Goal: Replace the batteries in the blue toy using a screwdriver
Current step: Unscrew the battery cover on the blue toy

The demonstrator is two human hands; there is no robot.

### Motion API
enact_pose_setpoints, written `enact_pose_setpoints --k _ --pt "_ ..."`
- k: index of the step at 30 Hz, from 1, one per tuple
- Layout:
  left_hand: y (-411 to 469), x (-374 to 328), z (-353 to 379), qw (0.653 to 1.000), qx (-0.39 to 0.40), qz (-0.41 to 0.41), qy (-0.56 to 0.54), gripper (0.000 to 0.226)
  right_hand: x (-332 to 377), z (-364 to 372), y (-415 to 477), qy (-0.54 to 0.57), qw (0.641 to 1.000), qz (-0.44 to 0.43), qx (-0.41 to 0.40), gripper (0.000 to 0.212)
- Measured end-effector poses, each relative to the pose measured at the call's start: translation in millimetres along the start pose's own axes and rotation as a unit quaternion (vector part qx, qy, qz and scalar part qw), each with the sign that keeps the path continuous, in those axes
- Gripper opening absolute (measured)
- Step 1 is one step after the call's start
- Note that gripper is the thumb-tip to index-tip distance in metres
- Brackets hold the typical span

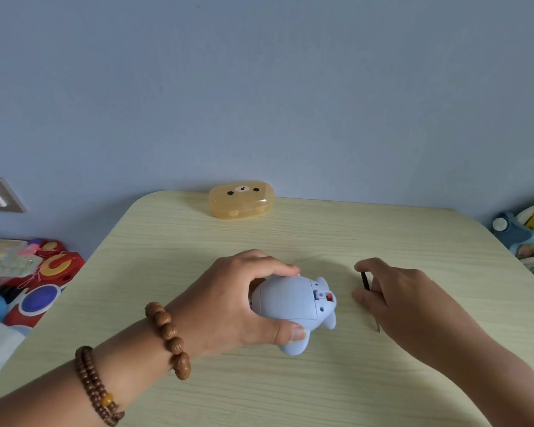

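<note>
Blue toy (293, 303) lies on the desk (259, 392) near centre, underside up. There is a small hatch area at its right end with a red part showing inside. Left grip (228, 300) is curled round the toy: fingers over the far side, thumb on the near edge, holding it against the desk. Right grip (395, 297) sits just right of the toy and clear of it, fingers curled round a thin screwdriver (365, 281). The black handle sticks out at the top and the metal tip shows below the palm, at the desk surface. Two brown bead bracelets (167, 337) are on the left wrist and forearm. An amber bear-face case (242, 199) sits closed at the desk's far edge. Colourful toys (43, 272) are piled left of the desk, with more clutter off its right edge.
</note>
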State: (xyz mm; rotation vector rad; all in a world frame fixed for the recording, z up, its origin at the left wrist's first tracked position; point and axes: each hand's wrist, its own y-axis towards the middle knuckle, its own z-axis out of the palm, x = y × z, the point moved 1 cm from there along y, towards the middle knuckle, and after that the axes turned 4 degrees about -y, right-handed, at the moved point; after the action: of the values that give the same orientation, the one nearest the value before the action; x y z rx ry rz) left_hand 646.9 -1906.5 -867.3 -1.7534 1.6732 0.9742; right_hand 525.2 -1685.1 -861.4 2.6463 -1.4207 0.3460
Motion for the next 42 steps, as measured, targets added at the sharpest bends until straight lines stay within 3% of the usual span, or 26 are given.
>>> enact_pose_setpoints --k 9,16,21,24,28,37,42 --pt "0.2 -1.0 0.0 1.0 0.001 -0.002 0.0 0.07 1.2 3.3 -8.5 -0.044 0.998 -0.045 -0.019 0.019" --pt "-0.8 -4.5 -0.7 1.0 0.003 -0.002 0.006 0.07 -1.5 -1.0 -7.5 -0.034 0.998 -0.046 0.013 0.024" --pt "-1.2 -6.4 -1.3 1.0 0.007 -0.008 0.019 0.071 -2.0 -11.9 -7.8 0.014 0.999 -0.043 -0.005 0.044" --pt "-1.0 -8.0 -2.0 1.0 0.009 -0.011 0.024 0.072 5.6 -24.8 -17.3 0.031 0.992 -0.119 -0.035 0.062" --pt "0.3 -11.8 -2.3 1.0 0.008 -0.009 0.027 0.071 27.3 -19.2 -22.7 0.099 0.974 -0.199 0.033 0.087" --pt "3.6 -25.6 -8.4 0.995 0.04 -0.06 0.069 0.07 32.6 2.1 -15.1 0.191 0.958 -0.211 0.009 0.071" --pt "4.7 -54.1 10.7 0.986 -0.05 -0.11 0.113 0.043 35.8 3.8 -15.3 0.196 0.957 -0.212 0.0 0.065"
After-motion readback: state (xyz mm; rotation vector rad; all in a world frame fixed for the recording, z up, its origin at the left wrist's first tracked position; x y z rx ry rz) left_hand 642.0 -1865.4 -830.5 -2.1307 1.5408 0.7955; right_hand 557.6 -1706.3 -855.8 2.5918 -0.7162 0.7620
